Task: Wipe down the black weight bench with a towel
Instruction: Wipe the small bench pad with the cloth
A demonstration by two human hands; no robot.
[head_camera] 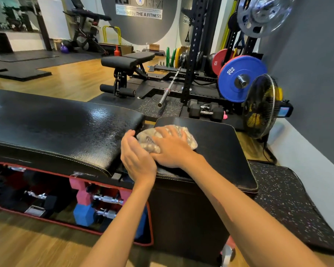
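Pressing down with fingers spread flat, the right hand [172,149] is seen on a crumpled pale towel [189,138], which is bunched on the smaller black pad of the weight bench [220,147], close to the gap between the two pads. The left hand [136,157] is held edge-on just left of the towel, its fingers straight and together, their tips touching the cloth's near-left edge. The long pad of the worktop [56,128] is stretched away to the left of both hands, its surface glossy. Beneath that pad, below the left hand, pink and blue dumbbells [85,205] are stored in a red-edged rack. Beyond the hands, a barbell [169,87], a second bench [127,61], blue weight plates [241,79] and a floor fan [260,106] are visible.
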